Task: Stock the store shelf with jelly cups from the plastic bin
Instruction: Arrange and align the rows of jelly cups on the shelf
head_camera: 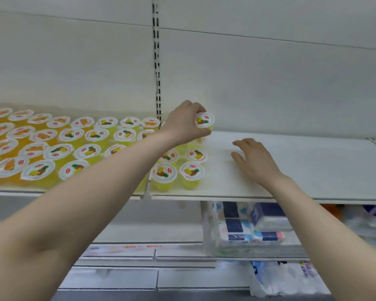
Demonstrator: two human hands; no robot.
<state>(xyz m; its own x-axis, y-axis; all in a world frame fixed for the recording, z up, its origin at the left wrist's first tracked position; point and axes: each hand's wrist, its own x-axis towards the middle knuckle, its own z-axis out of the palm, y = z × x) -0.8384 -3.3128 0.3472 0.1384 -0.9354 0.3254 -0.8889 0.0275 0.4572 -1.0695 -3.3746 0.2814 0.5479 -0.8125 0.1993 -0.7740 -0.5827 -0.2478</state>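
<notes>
I have the left hand (185, 124) clamped on 1 upright jelly cup (205, 120) at the back of the shelf (302, 166), over the far end of the rightmost stocked cups (192, 170), so its spot looks straight down, while the right hand (255, 162) lies flat, fingers spread, further right.

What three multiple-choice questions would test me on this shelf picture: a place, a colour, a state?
1. Where is the right hand?
A. inside a bin
B. over the bare shelf, right of the cups
C. on the lower shelf

2. What colour is the jelly in the held jelly cup?
A. blue
B. red
C. yellow

3. What is the left hand doing?
A. gripping the jelly cup
B. lying flat
C. pointing

Answers: 1 B, it is spread over bare board; 2 C, yellow shows beneath the white lid; 3 A, it curls round the jelly cup.
</notes>
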